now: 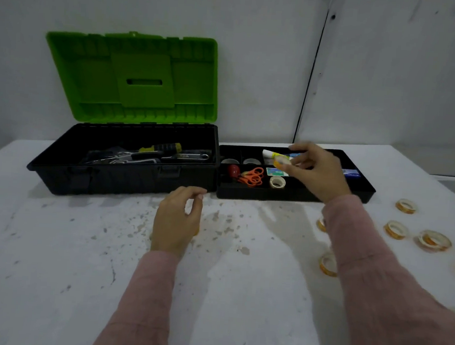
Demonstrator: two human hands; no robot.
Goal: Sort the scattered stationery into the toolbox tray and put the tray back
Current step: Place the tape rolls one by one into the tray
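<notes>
I see the black toolbox (123, 164) on the desk (77, 269), green lid (135, 78) up, holding a yellow-handled screwdriver (165, 147) and a wrench (186, 156). The tray (360, 195) sits just right of it, touching. Inside the tray: one orange scissors (252, 176), one red round thing (233, 170), one tape roll (277, 182), a glue tube (270, 154), a card (275, 172). My right hand (317, 174) hovers over the tray, grip pinching a tape roll (280, 162). My left hand (177, 220) is curled above the desk, cannot tell if it holds anything. I count seven loose tape rolls (433, 240) on the desk at right, some half hidden.
</notes>
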